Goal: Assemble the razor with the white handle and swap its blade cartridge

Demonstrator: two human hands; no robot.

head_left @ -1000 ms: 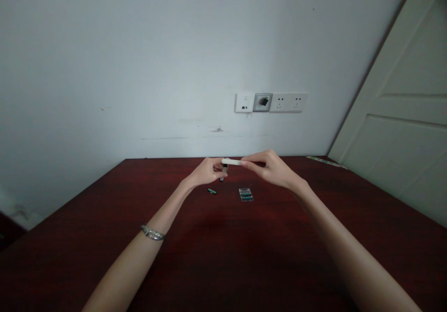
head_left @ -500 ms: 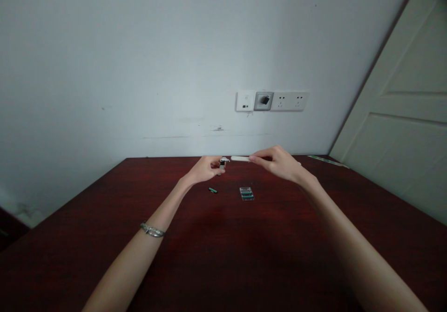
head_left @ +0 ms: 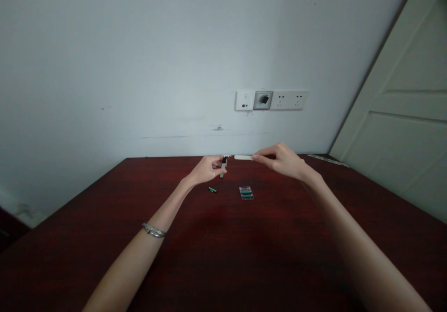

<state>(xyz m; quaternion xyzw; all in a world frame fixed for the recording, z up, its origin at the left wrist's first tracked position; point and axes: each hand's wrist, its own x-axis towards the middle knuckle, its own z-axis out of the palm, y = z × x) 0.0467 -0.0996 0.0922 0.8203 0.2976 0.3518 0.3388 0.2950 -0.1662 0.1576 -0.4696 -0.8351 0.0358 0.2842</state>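
Left of centre, over the far part of the table, my left hand (head_left: 209,169) is closed on a slim black-and-grey handle (head_left: 223,167), which looks like a razor handle held upright. White bits show at its top by my fingertips; their kind is too small to make out. My right hand (head_left: 281,159) pinches the right end of a slim whitish stick (head_left: 243,157), held level, its left end close to the razor's top. Whether they touch, I cannot tell. Nearer on the table lie a small green-and-black strip (head_left: 212,189) and a clear case (head_left: 246,193) with green strips in it.
A dark red wooden table (head_left: 223,256) reaches to the white wall. Sockets and a switch panel (head_left: 271,100) are on that wall. A flat pale green strip (head_left: 327,160) lies at the far right edge, near a white door (head_left: 405,130).
The whitish stick and my right hand have shifted slightly right. More of the black-and-grey handle now shows below my left fingers. The case and the loose strip lie as before.
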